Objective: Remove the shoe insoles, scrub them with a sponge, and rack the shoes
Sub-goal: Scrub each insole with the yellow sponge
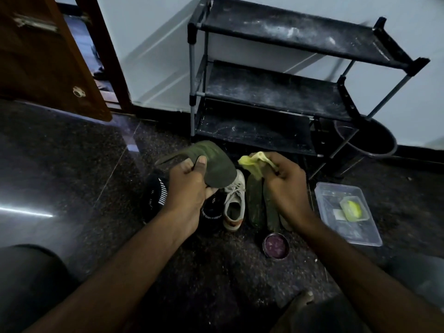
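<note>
Dark floor; left hand (189,186) gripping bent insole (211,164), toe up-left.

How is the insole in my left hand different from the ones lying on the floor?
The held insole is lifted and bent in the left hand; the two floor insoles lie flat, side by side, beside the white shoe. The held one shows its broad face; the floor ones are partly hidden by the right hand. All look dark green.

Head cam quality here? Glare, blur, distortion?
Head view: dim overall, dark floor with a bright glare streak at left; wide-angle bending of the rack; insole in left hand slightly motion-blurred; sponge in right hand reads clearly.
</note>
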